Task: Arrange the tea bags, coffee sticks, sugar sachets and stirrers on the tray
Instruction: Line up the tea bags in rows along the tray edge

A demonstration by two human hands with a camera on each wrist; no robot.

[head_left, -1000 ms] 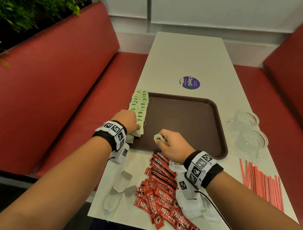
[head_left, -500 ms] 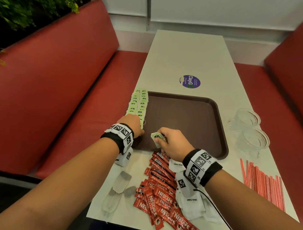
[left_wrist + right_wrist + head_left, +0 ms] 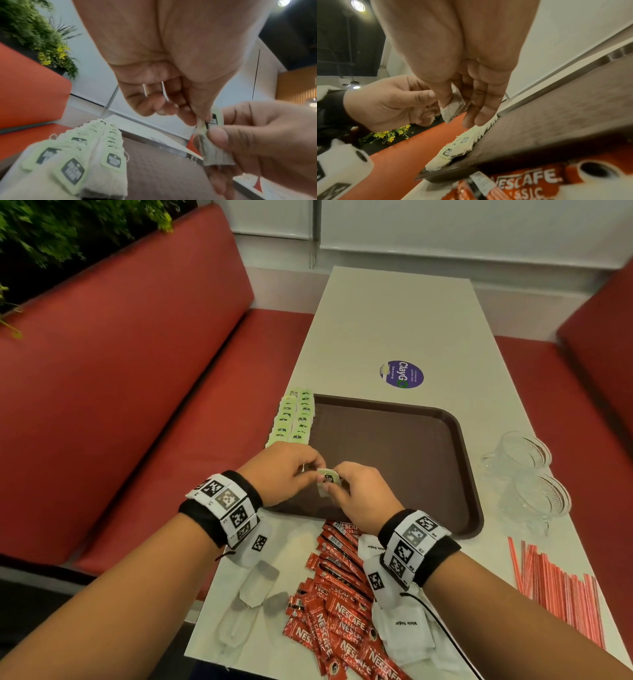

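Note:
Above the near left corner of the brown tray [image 3: 394,446] my two hands meet on one tea bag [image 3: 327,480] with a pale green tag. My right hand [image 3: 331,489] pinches the tea bag [image 3: 453,104] between thumb and fingers. My left hand [image 3: 313,470] pinches its top end by the tag [image 3: 213,119]. Two rows of tea bags [image 3: 295,419] lie along the tray's left edge [image 3: 96,155]. Red coffee sticks [image 3: 339,594], white sugar sachets [image 3: 406,625] and red-striped stirrers [image 3: 555,580] lie on the table.
Loose tea bags [image 3: 257,582] lie near the table's front left edge. Two glass cups [image 3: 524,455] stand right of the tray. A purple sticker [image 3: 401,374] is beyond the tray. Red benches [image 3: 144,405] flank the table on both sides.
My left hand has come off the rows of tea bags and moved right to the tea bag in my right hand. That tea bag now sits a little higher.

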